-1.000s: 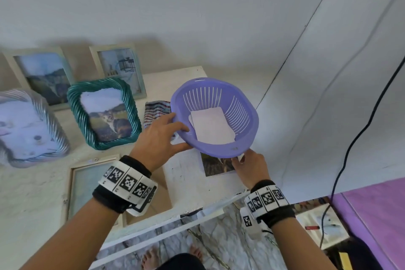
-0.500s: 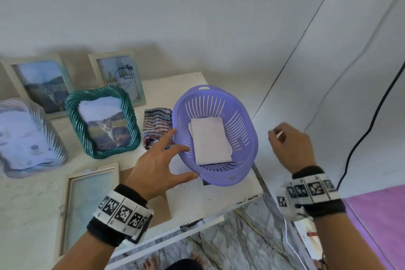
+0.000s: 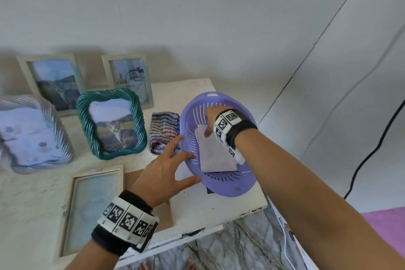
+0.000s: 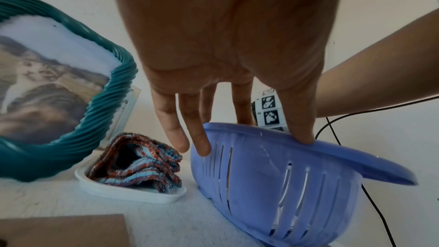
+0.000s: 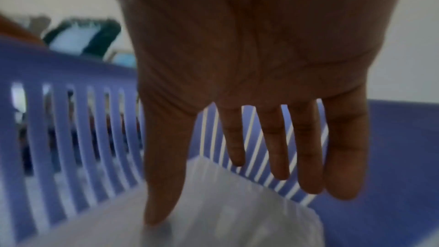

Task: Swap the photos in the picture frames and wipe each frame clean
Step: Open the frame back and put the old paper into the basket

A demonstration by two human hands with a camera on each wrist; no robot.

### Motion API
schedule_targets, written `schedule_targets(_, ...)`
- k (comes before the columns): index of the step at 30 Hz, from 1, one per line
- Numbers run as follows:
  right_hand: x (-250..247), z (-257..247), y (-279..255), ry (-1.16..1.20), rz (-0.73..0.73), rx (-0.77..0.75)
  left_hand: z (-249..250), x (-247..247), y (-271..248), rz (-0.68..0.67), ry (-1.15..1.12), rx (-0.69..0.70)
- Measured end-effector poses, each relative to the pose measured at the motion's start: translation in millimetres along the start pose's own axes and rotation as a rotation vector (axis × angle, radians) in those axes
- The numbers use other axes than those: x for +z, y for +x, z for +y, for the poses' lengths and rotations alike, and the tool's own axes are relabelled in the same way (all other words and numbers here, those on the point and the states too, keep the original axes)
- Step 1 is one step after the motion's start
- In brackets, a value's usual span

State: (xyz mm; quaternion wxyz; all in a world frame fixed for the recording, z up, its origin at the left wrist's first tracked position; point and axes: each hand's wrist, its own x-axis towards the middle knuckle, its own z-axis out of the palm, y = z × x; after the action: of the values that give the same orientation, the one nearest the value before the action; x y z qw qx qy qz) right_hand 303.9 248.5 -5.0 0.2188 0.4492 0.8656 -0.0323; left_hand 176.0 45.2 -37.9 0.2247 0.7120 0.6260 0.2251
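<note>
Since half a second ago, the right hand point(image 3: 211, 117) has swung from off the table's edge into the purple basket point(image 3: 238, 186), onto the photos.

Nearest, at 7 o'clock, a pale frame point(image 3: 68, 210) lies flat with bare glass, its lower end cut off by the left arm; brown backing board point(image 4: 64, 230) beside it is mostly hidden. The left hand point(image 3: 163, 173) spreads wide, straight fingers point(image 4: 200, 144) against the basket's wall and thumb on its rim, at centre. Inside, the right hand's fingers are extended and its thumb tip touches the white photo stack point(image 3: 215, 153); blur hides whether it pinches. A striped cloth point(image 3: 163, 131) sits at 11 o'clock of the basket. Farther, at 10 o'clock, the teal twisted frame point(image 3: 110, 125) shows a cat photo; two pale frames point(image 3: 129, 79) lean on the wall.
</note>
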Motion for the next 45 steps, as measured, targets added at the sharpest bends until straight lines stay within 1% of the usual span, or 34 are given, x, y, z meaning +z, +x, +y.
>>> schedule_targets(1, 6.1, -1.3, 2.0, -0.085, -0.045, -0.018, -0.1, 0.5, 0.5, 0.006, 0.002, 0.005)
schedule_targets(3, 13.0, -2.0, 6.1, -0.157, -0.111, -0.030, 0.3, 0.7, 1.8, 0.013, 0.004, 0.013)
schedule_targets(6, 13.3, -2.7, 11.8, -0.202, -0.120, -0.049, -1.5, 1.9, 1.9, 0.018, 0.000, 0.009)
schedule_targets(8, 14.3, -2.5, 16.1, -0.171, -0.083, -0.017, -2.1, 2.7, 2.0, 0.018, 0.002, 0.012)
schedule_targets(11, 9.9, -1.4, 14.4, -0.030, -0.066, 0.073, -2.6, 2.0, 2.7, 0.016, 0.002, 0.015)
schedule_targets(13, 5.9, 0.8, 11.7, 0.034, -0.030, 0.074, -2.4, 1.8, 3.3, 0.015, 0.003, 0.021)
schedule_targets(17, -6.9, 6.3, 0.1, 0.182, 0.023, 0.027, -5.0, -0.4, 5.0, 0.016, -0.031, 0.012)
schedule_targets(19, -21.7, 10.3, -14.3, 0.246, 0.079, 0.021, -7.4, -6.8, 6.5, 0.074, -0.091, 0.018)
schedule_targets(22, -46.2, 16.8, -43.8, 0.355, 0.258, 0.023, -8.3, -21.0, 8.0, 0.222, -0.201, 0.047)
schedule_targets(25, -70.6, 13.3, -80.2, 0.399, 0.421, 0.007, -2.0, -36.8, 6.4, 0.346, -0.353, 0.003)
schedule_targets(27, -82.7, 1.3, -102.1, 0.479, 0.512, -0.052, 3.2, -47.9, 2.1, 0.390, -0.456, -0.042)
schedule_targets(29, -86.9, -17.9, -118.6, 0.599, 0.544, -0.141, 7.3, -59.6, -5.9, 0.409, -0.553, -0.063)
schedule_targets(32, -81.8, -53.4, -128.8, 0.698, 0.533, -0.275, 0.6, -76.6, -24.6, 0.413, -0.661, -0.074)
schedule_targets(35, -70.9, -86.4, -125.4, 0.813, 0.509, -0.355, -21.6, -91.5, -47.8, 0.402, -0.662, -0.097)
schedule_targets(37, -60.5, -105.3, -120.0, 0.896, 0.530, -0.354, -38.8, -98.4, -65.0, 0.412, -0.649, -0.133)
schedule_targets(39, -45.9, -123.1, -115.0, 0.992, 0.547, -0.275, -56.2, -102.5, -82.6, 0.458, -0.673, -0.187)
schedule_targets(40, -37.8, -132.0, -113.4, 1.070, 0.505, -0.221, -64.7, -103.2, -91.3, 0.483, -0.693, -0.221)
schedule_targets(41, -29.1, -141.9, -112.0, 1.167, 0.423, -0.183, -72.7, -103.4, -100.1, 0.504, -0.717, -0.256)
schedule_targets(43, -10.7, -163.0, -112.2, 1.313, 0.258, -0.161, -88.2, -101.8, -116.3, 0.526, -0.756, -0.323)
schedule_targets(45, 9.8, -181.4, -110.6, 1.333, 0.236, -0.183, -102.8, -98.0, -130.6, 0.524, -0.750, -0.370)
